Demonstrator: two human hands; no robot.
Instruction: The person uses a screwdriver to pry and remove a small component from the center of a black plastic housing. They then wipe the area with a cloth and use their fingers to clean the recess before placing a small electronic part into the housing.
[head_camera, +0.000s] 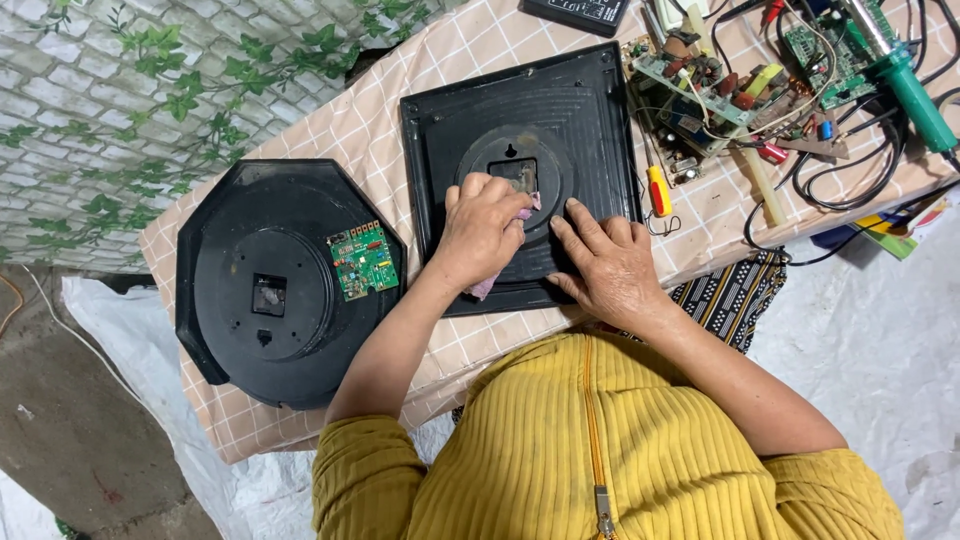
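Note:
A square black clock back (540, 110) lies face down on the checked tablecloth (380, 130). My left hand (482, 232) is closed around a pink cloth (487, 286) and presses it on the round raised centre of that back. My right hand (607, 265) lies flat, fingers spread, on the lower right part of the same square back. Both sleeves are yellow.
An octagonal black clock back (240, 290) with a small green circuit board (363, 261) on it lies at the left. At the right are bare circuit boards (700, 95), a red-handled screwdriver (658, 190), a green soldering tool (915, 90) and black wires (850, 180).

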